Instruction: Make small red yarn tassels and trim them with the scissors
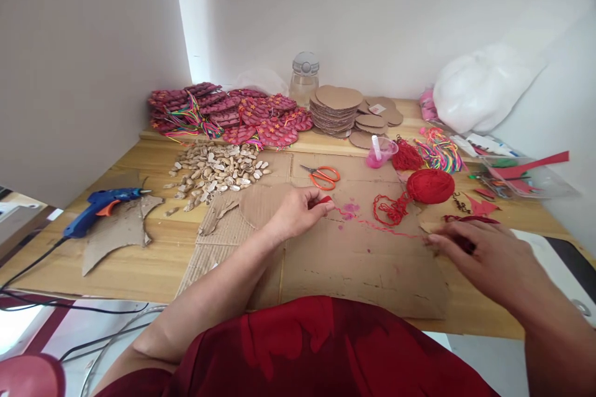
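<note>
My left hand (300, 212) is closed in a pinch over the cardboard sheet (354, 285), with a small red piece (325, 200) at its fingertips. From there a thin strand of red yarn (379, 227) runs right to my right hand (487, 254), whose fingers are pinched around its other end. Just beyond the right hand, a dark red item (471, 219) is partly hidden. A red yarn ball (431, 186) with a loose tangle (390, 209) rests between and behind the hands. Orange-handled scissors (323, 176) lie behind my left hand.
Peanut shells (218, 167) and a blue glue gun (105, 205) lie left. Along the back are decorated red pieces (261, 118), stacked cardboard cutouts (338, 108), a lidded jar (305, 77) and a pink-stained cup (382, 152). A clear tray (526, 180) and white bag (479, 90) stand right.
</note>
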The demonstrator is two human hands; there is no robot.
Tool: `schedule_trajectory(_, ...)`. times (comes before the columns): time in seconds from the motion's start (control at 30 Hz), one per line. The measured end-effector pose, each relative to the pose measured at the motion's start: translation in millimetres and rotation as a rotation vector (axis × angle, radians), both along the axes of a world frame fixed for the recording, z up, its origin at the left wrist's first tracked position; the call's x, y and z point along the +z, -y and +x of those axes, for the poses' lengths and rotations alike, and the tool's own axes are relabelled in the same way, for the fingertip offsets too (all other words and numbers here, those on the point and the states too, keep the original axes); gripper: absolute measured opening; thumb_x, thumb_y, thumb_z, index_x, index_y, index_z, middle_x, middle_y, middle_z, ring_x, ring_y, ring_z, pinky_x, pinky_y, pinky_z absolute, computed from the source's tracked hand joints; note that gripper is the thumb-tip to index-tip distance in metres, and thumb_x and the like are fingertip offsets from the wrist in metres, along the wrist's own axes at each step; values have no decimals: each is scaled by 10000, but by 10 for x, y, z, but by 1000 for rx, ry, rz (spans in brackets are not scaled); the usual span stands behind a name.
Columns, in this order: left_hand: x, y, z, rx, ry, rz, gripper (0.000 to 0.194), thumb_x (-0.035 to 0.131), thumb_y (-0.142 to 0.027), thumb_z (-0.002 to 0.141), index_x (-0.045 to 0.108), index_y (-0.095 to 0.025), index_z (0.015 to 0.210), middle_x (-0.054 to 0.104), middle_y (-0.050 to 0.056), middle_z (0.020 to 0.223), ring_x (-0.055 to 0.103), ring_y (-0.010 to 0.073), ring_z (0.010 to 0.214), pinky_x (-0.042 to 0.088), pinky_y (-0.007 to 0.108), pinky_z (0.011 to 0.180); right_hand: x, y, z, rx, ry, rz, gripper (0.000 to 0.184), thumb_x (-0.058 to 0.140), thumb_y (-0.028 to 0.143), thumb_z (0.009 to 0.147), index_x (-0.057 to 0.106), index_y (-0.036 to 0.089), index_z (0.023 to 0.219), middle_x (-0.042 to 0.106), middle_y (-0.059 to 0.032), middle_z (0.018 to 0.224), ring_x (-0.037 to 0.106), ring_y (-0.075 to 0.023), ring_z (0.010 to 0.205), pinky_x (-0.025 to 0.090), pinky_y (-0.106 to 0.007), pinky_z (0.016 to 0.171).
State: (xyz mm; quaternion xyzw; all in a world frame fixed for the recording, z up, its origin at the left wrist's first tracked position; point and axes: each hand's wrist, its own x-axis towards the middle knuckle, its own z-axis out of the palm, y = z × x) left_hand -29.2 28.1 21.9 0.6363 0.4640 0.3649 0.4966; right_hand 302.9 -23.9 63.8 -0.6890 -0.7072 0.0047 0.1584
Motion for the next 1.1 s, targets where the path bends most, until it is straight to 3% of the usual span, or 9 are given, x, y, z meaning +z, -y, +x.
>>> schedule_trajectory(0.07, 31, 40, 18, -18, -31, 37, 256, 621, -386, 827, 638, -145, 741, 571, -5, 657, 438, 98, 587, 323, 230, 564, 0, 27, -265, 125, -58, -13, 368, 637, 507, 800, 700, 257, 1062, 703, -110, 1149, 609, -357, 1074, 466, -473, 831)
schedule_trajectory(0.13, 39, 74, 36, -40, -46, 63, 248, 614, -372, 836, 636, -148, 732, 557, -10, 647, 426, 98, 586, 318, 230, 567, 11, 57, -597, 165, -309, -15, 482, 625, 483, 845, 586, 271, 1277, 609, -112, 1330, 622, -311, 1094, 505, -425, 815)
schedule_trajectory(0.27, 11, 115, 62, -80, -34, 111, 238, 596, -365, 857, 656, -156, 759, 588, 1, 671, 449, 110, 608, 331, 232, 585, -66, 20, -1232, 371, -867, -273, 556, 653, 392, 859, 472, 297, 1376, 514, -104, 1439, 571, -273, 1238, 549, -357, 844)
schedule_trajectory(0.37, 1, 119, 66, -84, -37, 131, 226, 576, -345, 870, 670, -157, 787, 619, 13, 706, 473, 118, 634, 346, 233, 601, -210, -91, -1457, 371, -945, -367, 489, 668, 347, 842, 537, 241, 1301, 651, -105, 1237, 670, -207, 982, 553, -327, 774)
schedule_trajectory(0.5, 25, 108, 66, -67, -78, 157, 176, 583, -300, 861, 643, -164, 766, 609, 1, 696, 483, 119, 643, 351, 233, 610, -289, -188, -1445, 260, -750, -292, 231, 620, 382, 864, 690, 193, 979, 703, -42, 803, 608, -157, 662, 470, -284, 605)
schedule_trajectory(0.67, 44, 90, 56, -44, -130, 208, 168, 569, -265, 863, 620, -170, 734, 596, -2, 679, 491, 122, 647, 354, 237, 627, -216, -207, -1349, 231, -700, -232, 209, 614, 378, 848, 714, 196, 827, 694, -30, 738, 538, -141, 585, 403, -272, 544)
schedule_trajectory(0.83, 7, 43, 23, 56, -141, 168, 197, 592, -305, 859, 617, -160, 729, 562, -13, 640, 442, 106, 591, 318, 238, 577, -196, -264, -1263, 187, -880, -252, 246, 674, 417, 798, 721, 177, 782, 667, -26, 698, 532, -135, 594, 409, -266, 559)
schedule_trajectory(0.93, -21, 21, 29, 65, -51, 87, 233, 618, -360, 851, 636, -148, 754, 575, -13, 655, 442, 94, 580, 324, 231, 557, -213, -271, -1240, 162, -971, -302, 261, 692, 438, 782, 714, 178, 771, 651, -19, 686, 502, -119, 567, 387, -253, 526)
schedule_trajectory(1.1, -31, 35, 82, 10, 173, -71, 245, 749, -347, 741, 694, -135, 850, 689, 31, 798, 571, 111, 678, 427, 231, 641, -249, -242, -1277, 91, -1072, -382, 294, 716, 475, 756, 697, 182, 770, 541, 25, 596, 396, -86, 498, 306, -225, 442)
